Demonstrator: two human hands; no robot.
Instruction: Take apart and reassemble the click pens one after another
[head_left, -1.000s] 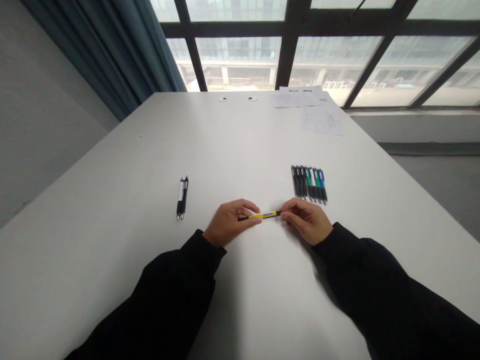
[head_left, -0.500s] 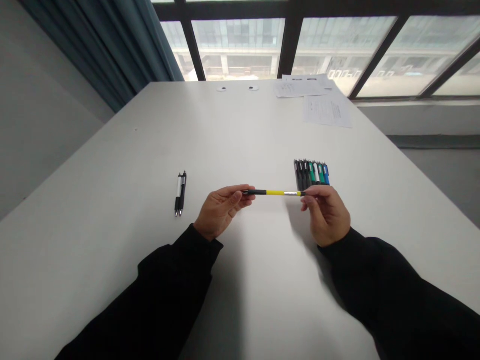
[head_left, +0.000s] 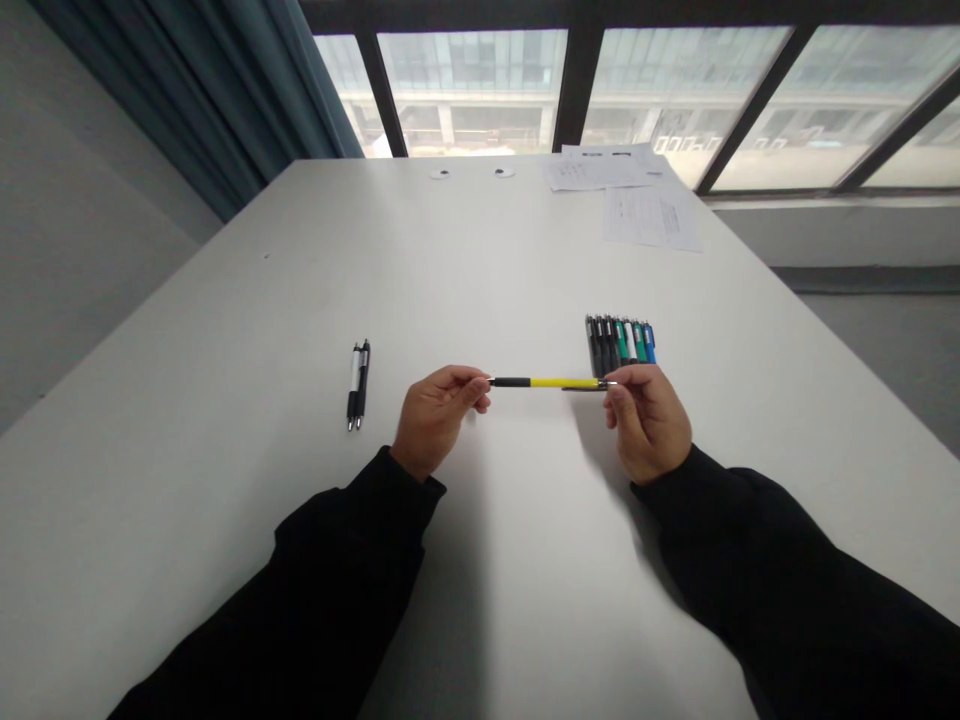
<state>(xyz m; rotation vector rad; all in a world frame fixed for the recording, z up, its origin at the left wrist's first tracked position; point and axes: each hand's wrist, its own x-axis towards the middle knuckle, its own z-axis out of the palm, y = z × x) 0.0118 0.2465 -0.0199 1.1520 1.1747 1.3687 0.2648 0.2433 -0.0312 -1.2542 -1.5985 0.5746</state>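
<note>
A yellow pen point(head_left: 564, 383) with a black grip is held level above the white table point(head_left: 480, 280). At its left end, my left hand point(head_left: 436, 415) pinches the tip between thumb and fingers. My right hand point(head_left: 651, 418) pinches the opposite end, where the clip is turned towards me. Just beyond my right hand lies a row of several pens point(head_left: 619, 342) side by side, black, green, white and blue, their near ends partly hidden by the hand. To the left of my left hand two pens point(head_left: 358, 385) lie together, one white and black, one black.
Printed papers point(head_left: 652, 215) lie at the far right of the table. Two small white oval pieces with dark spots point(head_left: 504, 173) sit along the far edge. Beyond are a window and a blue curtain point(head_left: 187, 80).
The pen has been rolled about its length, so its clip now shows on the near side instead of the silver strip. My left fingers have drawn back to the pen's tip.
</note>
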